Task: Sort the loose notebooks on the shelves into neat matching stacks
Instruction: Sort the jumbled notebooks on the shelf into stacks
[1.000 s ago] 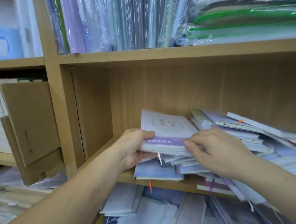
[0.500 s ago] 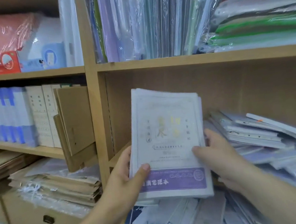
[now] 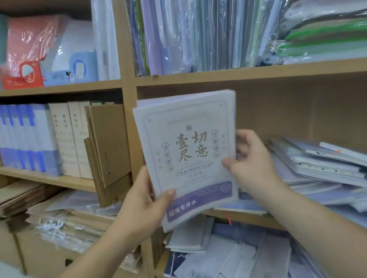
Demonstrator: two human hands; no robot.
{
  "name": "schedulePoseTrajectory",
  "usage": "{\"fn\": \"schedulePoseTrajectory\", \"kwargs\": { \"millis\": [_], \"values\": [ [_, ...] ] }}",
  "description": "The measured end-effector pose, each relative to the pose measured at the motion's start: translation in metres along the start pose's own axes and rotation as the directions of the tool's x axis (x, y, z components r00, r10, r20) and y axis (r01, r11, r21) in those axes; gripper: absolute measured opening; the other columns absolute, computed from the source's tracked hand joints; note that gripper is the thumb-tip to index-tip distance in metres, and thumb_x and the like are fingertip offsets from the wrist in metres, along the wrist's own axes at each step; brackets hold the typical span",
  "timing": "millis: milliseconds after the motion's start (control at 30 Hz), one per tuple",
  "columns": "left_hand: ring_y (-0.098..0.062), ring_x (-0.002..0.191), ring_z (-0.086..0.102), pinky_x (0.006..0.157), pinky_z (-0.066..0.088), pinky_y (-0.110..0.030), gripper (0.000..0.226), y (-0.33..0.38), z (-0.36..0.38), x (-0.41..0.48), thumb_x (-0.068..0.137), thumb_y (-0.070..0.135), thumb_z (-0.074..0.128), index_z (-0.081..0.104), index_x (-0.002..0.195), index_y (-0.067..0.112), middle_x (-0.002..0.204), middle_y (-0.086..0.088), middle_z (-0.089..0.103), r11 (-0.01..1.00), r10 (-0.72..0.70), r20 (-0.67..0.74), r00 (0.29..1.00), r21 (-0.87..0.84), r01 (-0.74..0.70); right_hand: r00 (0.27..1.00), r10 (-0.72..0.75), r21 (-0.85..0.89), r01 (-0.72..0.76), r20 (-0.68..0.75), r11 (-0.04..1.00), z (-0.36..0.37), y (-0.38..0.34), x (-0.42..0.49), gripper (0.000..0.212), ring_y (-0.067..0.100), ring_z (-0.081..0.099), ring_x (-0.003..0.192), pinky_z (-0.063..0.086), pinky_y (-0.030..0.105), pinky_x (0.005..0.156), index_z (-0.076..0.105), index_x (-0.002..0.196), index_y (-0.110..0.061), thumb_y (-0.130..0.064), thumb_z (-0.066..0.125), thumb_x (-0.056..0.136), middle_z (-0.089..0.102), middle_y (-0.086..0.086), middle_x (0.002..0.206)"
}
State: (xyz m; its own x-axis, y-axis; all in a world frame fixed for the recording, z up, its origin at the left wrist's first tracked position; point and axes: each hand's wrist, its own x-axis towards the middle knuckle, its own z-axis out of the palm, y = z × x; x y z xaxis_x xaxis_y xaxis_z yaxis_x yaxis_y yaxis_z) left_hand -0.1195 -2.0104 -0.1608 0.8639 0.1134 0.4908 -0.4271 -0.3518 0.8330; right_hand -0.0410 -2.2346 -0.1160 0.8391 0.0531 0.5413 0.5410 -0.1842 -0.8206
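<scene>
The left hand point(image 3: 146, 207) gripped a small stack of notebooks point(image 3: 188, 151) at its lower left corner, thumb pressed on the front cover just above the purple band, the other fingers hidden behind; the right hand point(image 3: 250, 163) pinched the stack's right edge, thumb on the cover and fingers curled round the back; the stack stood upright and slightly tilted, held in the air in front of the open middle shelf point(image 3: 250, 217), its pale lilac cover with gold characters facing the person. To the right of it, a loose heap of notebooks point(image 3: 326, 170) lay slumped and fanned across that same shelf; more jumbled notebooks point(image 3: 224, 267) filled the compartment below. Above, plastic-wrapped folders point(image 3: 200, 25) stood on edge, with green-edged packs point(image 3: 329, 35) lying flat beside them. In the bay to the left, flat cardboard pieces point(image 3: 109, 146) leaned against the upright, next to cream boxes point(image 3: 70, 138) and a row of blue-and-white boxes point(image 3: 23, 140); a red packet point(image 3: 24, 74) sat on the shelf above these.
</scene>
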Motion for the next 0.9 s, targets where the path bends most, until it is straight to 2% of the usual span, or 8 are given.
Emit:
{"fn": "schedulePoseTrajectory", "kwargs": {
  "millis": [100, 233, 367, 433, 567, 700, 767, 900],
  "values": [
    [0.0, 0.111, 0.067, 0.086, 0.061, -0.03, 0.044, -0.004, -0.025, -0.004, 0.095, 0.011, 0.067, 0.053, 0.127, 0.038, 0.117, 0.023, 0.071, 1.0, -0.012, -0.156, 0.988, -0.014, 0.01, 0.995, -0.025, -0.247, 0.049, 0.1, 0.968, 0.022, 0.01, 0.03, 0.037, 0.009, 0.067, 0.086, 0.049, 0.021, 0.068, 0.056, 0.116, -0.036, -0.015, 0.072, 0.091, 0.07, -0.007, 0.093],
    [-0.013, 0.1, 0.075, 0.071, 0.064, -0.034, 0.047, -0.019, -0.061, -0.009, 0.094, 0.006, 0.068, 0.058, 0.116, 0.045, 0.11, 0.014, 0.075, 0.99, -0.113, -0.277, 0.954, -0.11, 0.086, 0.959, 0.041, -0.611, 0.146, 0.282, 0.778, 0.036, 0.044, 0.055, 0.003, 0.012, 0.066, 0.098, 0.053, 0.032, 0.088, 0.066, 0.089, -0.037, -0.037, 0.069, 0.089, 0.071, -0.013, 0.096],
    [-0.014, 0.097, 0.075, 0.07, 0.064, -0.033, 0.047, -0.037, -0.066, -0.01, 0.094, 0.003, 0.067, 0.059, 0.121, 0.041, 0.109, 0.012, 0.076, 0.981, -0.176, -0.267, 0.948, -0.126, 0.147, 0.813, 0.347, -0.815, 0.245, 0.468, 0.525, 0.052, 0.07, 0.059, 0.088, 0.013, 0.06, 0.118, 0.051, 0.035, 0.099, 0.065, 0.121, -0.036, -0.085, 0.059, 0.048, 0.063, -0.011, 0.128],
    [-0.013, 0.093, 0.076, 0.067, 0.063, -0.031, 0.043, -0.043, -0.061, -0.01, 0.094, 0.004, 0.067, 0.059, 0.118, 0.04, 0.103, 0.014, 0.077, 0.978, -0.195, -0.239, 0.951, -0.127, 0.168, 0.793, 0.397, -0.864, 0.299, 0.461, 0.406, 0.057, 0.081, 0.059, 0.093, 0.017, 0.057, 0.124, 0.051, 0.036, 0.099, 0.06, 0.133, -0.038, -0.079, 0.062, 0.049, 0.058, -0.008, 0.138],
    [-0.011, 0.085, 0.077, 0.058, 0.061, -0.025, 0.037, -0.05, -0.052, -0.005, 0.094, 0.009, 0.069, 0.059, 0.115, 0.037, 0.096, 0.015, 0.077, 0.969, -0.236, -0.24, 0.942, -0.123, 0.212, 0.842, 0.326, -0.9, 0.371, 0.43, 0.228, 0.061, 0.087, 0.063, 0.056, 0.024, 0.059, 0.114, 0.052, 0.034, 0.081, 0.064, 0.12, -0.032, -0.059, 0.069, 0.072, 0.062, 0.0, 0.124],
    [-0.013, 0.089, 0.076, 0.062, 0.062, -0.028, 0.038, -0.051, -0.047, -0.008, 0.095, 0.006, 0.068, 0.06, 0.121, 0.032, 0.104, 0.008, 0.077, 0.964, -0.258, -0.197, 0.946, -0.114, 0.239, 0.83, 0.225, -0.856, 0.516, 0.511, 0.041, 0.074, 0.093, 0.065, 0.029, 0.028, 0.061, 0.11, 0.042, 0.033, 0.073, 0.065, 0.109, -0.028, -0.05, 0.051, 0.098, 0.065, 0.003, 0.116],
    [-0.015, 0.089, 0.077, 0.063, 0.063, -0.03, 0.037, -0.051, -0.048, -0.011, 0.095, 0.004, 0.066, 0.061, 0.121, 0.031, 0.104, 0.008, 0.077, 0.958, -0.274, -0.195, 0.942, -0.145, 0.248, 0.834, 0.183, -0.852, 0.519, 0.521, 0.066, 0.072, 0.094, 0.07, 0.027, 0.03, 0.062, 0.105, 0.042, 0.033, 0.072, 0.064, 0.104, -0.025, -0.045, 0.045, 0.102, 0.065, 0.005, 0.108],
    [-0.021, 0.085, 0.078, 0.064, 0.064, -0.039, 0.036, -0.039, -0.051, -0.013, 0.096, 0.005, 0.065, 0.062, 0.124, 0.028, 0.102, 0.004, 0.078, 0.94, -0.304, -0.2, 0.932, -0.22, 0.26, 0.868, 0.083, -0.85, 0.453, 0.489, 0.269, 0.055, 0.071, 0.08, 0.02, 0.033, 0.063, 0.088, 0.052, 0.041, 0.071, 0.058, 0.087, -0.02, -0.027, 0.047, 0.102, 0.064, 0.009, 0.091]
  ]
}}
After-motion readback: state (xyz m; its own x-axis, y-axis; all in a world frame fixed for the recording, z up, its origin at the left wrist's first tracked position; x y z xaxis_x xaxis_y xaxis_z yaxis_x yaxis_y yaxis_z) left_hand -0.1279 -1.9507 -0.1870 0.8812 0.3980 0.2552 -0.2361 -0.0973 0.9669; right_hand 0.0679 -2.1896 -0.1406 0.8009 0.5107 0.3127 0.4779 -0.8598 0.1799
